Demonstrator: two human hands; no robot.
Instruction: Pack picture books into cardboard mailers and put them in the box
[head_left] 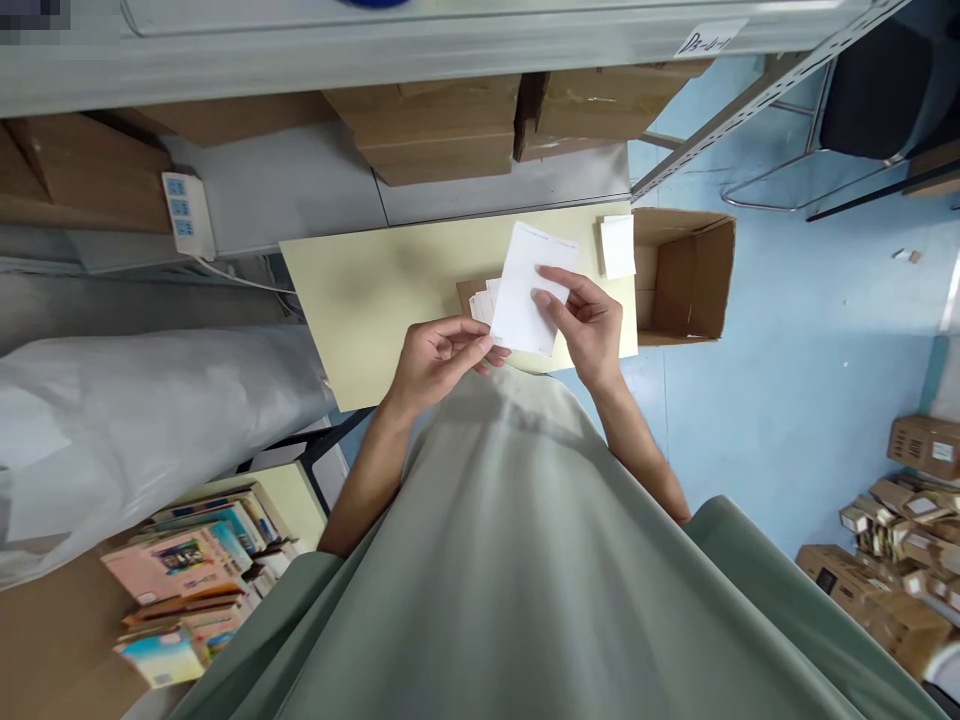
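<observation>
Between my two hands is a white sheet of paper (529,290), tilted above the near edge of a pale yellow table (367,300). My left hand (446,360) pinches its lower left corner between thumb and fingers. On the sheet's right side, my right hand (589,320) grips it with the thumb and forefinger. Partly hidden behind the sheet, several white slips (482,305) lie in or on a small brown cardboard piece (466,292). A stack of white cards (618,247) rests at the table's right end.
An open cardboard box (686,280) stands right of the table. Cardboard boxes (442,125) sit under the metal shelf (450,45) ahead. At left are a power strip (187,215), a large plastic-wrapped bundle (150,410) and piled books (202,570). More cartons (874,600) lie at lower right.
</observation>
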